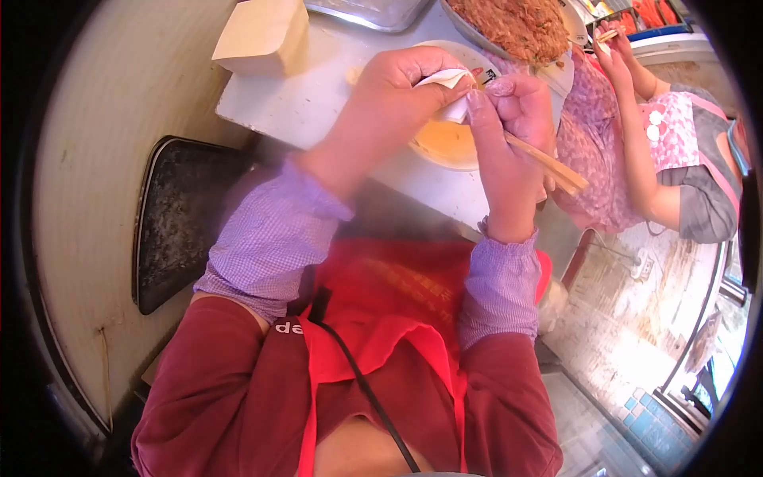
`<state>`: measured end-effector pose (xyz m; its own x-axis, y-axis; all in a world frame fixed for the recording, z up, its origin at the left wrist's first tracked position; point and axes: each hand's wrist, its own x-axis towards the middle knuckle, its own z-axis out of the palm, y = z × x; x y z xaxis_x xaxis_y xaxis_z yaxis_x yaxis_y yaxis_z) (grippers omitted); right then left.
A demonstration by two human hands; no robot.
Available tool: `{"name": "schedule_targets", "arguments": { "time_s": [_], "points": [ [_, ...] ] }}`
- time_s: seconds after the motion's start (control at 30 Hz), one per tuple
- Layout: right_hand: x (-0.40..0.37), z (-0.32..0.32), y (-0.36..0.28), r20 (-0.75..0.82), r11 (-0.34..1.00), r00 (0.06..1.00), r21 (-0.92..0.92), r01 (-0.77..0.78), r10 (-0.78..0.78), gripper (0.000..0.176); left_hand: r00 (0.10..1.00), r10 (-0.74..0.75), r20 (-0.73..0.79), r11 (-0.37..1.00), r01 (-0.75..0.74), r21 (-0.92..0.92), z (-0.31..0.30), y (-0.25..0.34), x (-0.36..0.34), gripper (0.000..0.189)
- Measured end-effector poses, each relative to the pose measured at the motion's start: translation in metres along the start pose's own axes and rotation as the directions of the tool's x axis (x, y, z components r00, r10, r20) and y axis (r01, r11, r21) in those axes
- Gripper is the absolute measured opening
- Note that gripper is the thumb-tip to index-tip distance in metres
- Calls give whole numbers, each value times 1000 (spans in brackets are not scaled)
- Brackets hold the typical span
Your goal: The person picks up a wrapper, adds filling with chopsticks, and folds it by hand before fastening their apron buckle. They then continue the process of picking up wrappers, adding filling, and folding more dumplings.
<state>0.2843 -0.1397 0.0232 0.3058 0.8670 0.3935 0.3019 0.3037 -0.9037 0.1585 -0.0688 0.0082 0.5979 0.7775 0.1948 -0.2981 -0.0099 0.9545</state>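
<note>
My left hand is closed around a thin white wrapper, folded over between thumb and fingers above the table. My right hand is curled round a pair of wooden chopsticks, whose rear ends stick out to the lower right. Its thumb tip meets the wrapper's edge, close to the left thumb. Whatever lies inside the fold is mostly hidden by my fingers. Beneath both hands rests a pale dish with a yellow-orange bottom, partly covered by them.
A tall stack of square wrappers stands at the table's left corner. At the back are a metal tray and a bowl of reddish filling. To the right, a co-worker in a pink apron holds chopsticks and something white. A dark tray leans against the wall.
</note>
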Motion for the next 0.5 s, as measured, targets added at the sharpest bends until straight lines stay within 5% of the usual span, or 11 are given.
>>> {"name": "schedule_targets", "arguments": {
  "time_s": [0.1,0.2,0.23,0.33,0.4,0.5],
  "points": [
    [4,-11,-1,-2,975,999,217,-48,49,20,995,-83,-56,990,76,-117,2,-4,-1,14],
    [11,-28,5,-32,920,999,391,1,13,49,965,-124,-229,990,103,-102,-8,-3,6,16],
    [12,-32,0,-79,914,989,396,-87,128,64,935,-147,-321,989,131,-71,-16,-1,13,17],
    [15,-41,4,-155,904,982,427,-34,110,71,917,-138,-373,990,125,-61,-60,-9,25,28],
    [17,-51,11,-138,892,986,450,-27,99,66,875,243,-419,968,-190,165,-78,-5,22,32],
    [17,-66,21,-122,884,988,467,-29,96,52,917,115,-381,964,-11,265,-81,51,10,31]
  ]
}}
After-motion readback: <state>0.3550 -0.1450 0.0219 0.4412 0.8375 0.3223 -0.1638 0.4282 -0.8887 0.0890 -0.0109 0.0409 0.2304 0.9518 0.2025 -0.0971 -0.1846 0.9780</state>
